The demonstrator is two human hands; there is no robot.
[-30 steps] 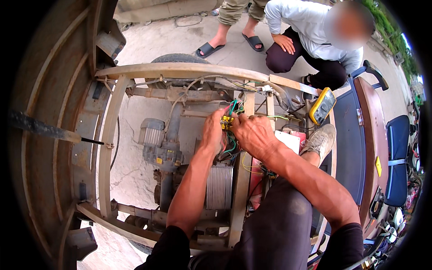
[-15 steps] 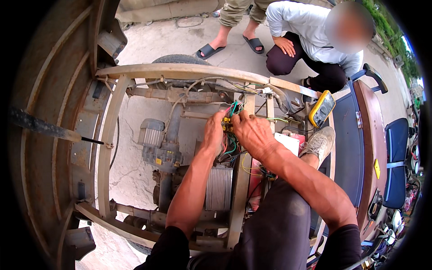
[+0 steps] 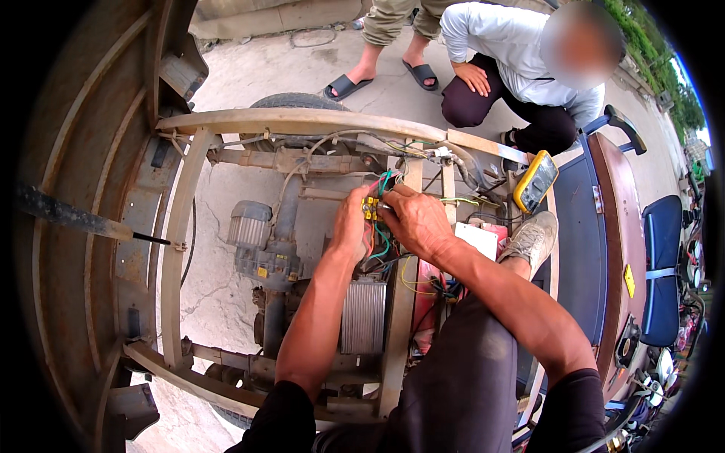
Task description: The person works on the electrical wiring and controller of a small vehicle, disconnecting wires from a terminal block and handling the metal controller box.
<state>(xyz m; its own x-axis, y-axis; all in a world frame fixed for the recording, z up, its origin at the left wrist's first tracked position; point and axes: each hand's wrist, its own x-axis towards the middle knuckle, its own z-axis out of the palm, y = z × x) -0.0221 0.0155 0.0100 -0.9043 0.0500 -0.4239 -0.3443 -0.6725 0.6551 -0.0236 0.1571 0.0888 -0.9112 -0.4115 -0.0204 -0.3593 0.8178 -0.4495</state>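
A small yellow wire connector [image 3: 370, 208], with green, pink and other wires [image 3: 386, 181] running from it, sits between my hands above the open vehicle frame. My left hand [image 3: 350, 226] is closed round its left side and steadies it. From the right, my right hand [image 3: 415, 219] pinches at the connector's right edge. Whether those fingers grip a wire, a tool or the connector itself is hidden behind them. Below the hands, more green and black wires [image 3: 383, 243] hang beside a finned grey metal box [image 3: 364, 317].
A motor and axle [image 3: 251, 226] lie left within the metal frame [image 3: 302, 119]. A yellow-edged meter [image 3: 535, 182] leans at the right, near my shoe [image 3: 531, 241]. A raised rusty panel [image 3: 91, 226] stands left. One person crouches [image 3: 498, 45] beyond the frame; another stands in sandals [image 3: 349, 86].
My hands have shifted slightly, and more of the yellow connector's face now shows between them. The whole view has moved a little.
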